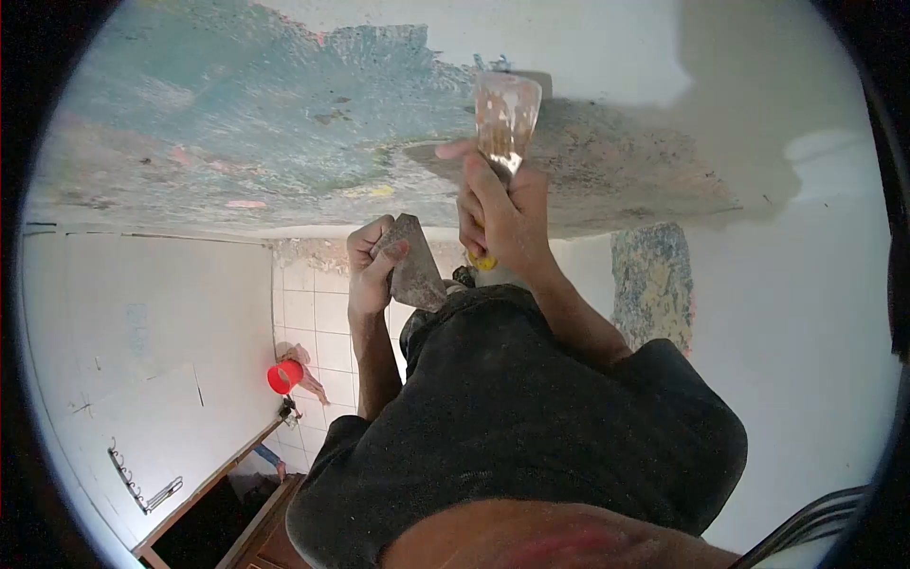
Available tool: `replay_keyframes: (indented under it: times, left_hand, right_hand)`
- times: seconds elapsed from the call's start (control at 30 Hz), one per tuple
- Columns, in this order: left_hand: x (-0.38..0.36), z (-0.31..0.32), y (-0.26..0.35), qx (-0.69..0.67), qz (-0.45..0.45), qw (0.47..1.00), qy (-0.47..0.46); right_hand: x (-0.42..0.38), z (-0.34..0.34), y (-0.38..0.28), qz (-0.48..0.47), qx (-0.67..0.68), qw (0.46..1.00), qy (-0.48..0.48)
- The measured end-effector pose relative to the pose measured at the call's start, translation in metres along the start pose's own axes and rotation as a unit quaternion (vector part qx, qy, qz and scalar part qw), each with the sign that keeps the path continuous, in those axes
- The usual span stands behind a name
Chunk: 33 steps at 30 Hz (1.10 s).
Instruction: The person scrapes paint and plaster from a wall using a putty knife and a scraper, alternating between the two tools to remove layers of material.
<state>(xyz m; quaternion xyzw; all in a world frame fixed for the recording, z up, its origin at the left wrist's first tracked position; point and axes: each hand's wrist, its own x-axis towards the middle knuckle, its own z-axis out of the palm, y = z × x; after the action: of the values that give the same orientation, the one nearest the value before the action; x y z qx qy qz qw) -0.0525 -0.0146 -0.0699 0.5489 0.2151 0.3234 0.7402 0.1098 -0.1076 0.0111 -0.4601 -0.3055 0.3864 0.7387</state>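
Observation:
My right hand [515, 213] is closed around the handle of a paint scraper [509, 106], its wide blade up against the wall. A yellow end of the handle shows below my fingers. The blade is smeared with white and brown residue, and its edge lies where bare blue-grey wall meets white paint. In my left hand [370, 258] is a rough grey stone block [415, 270], gripped with the thumb across its face and held low in front of my body. The scraped wall [237, 114] shows patchy blue, grey, pink and yellow layers.
To the right is another stripped patch [654, 284] on the white wall. A red bucket [284, 376] stands on the white tiled floor [332, 351] at lower left. A row of hooks [128, 474] is on the left wall, near a wooden door frame [204, 493]. Dark cables [806, 517] hang at lower right.

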Motion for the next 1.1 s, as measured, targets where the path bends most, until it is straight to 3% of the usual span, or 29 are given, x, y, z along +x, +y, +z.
replay_keyframes:
  times: [0.4, 0.5, 0.9, 1.1]
  left_hand:
    - [-0.007, -0.005, -0.001, 0.002, -0.026, 0.999, 0.030]
    - [-0.007, -0.004, 0.002, -0.007, 0.012, 1.000, 0.026]
    - [-0.003, -0.004, 0.007, -0.015, -0.018, 1.000, 0.014]
    - [-0.003, -0.007, 0.005, -0.029, 0.010, 0.999, 0.022]
  right_hand:
    - [0.005, 0.002, -0.006, -0.006, -0.018, 1.000, 0.002]
    - [-0.001, 0.001, -0.006, -0.006, -0.012, 1.000, 0.005]
    - [0.004, -0.001, 0.000, -0.007, 0.000, 1.000, 0.011]
    - [0.003, 0.007, -0.008, 0.009, 0.022, 1.000, 0.008]
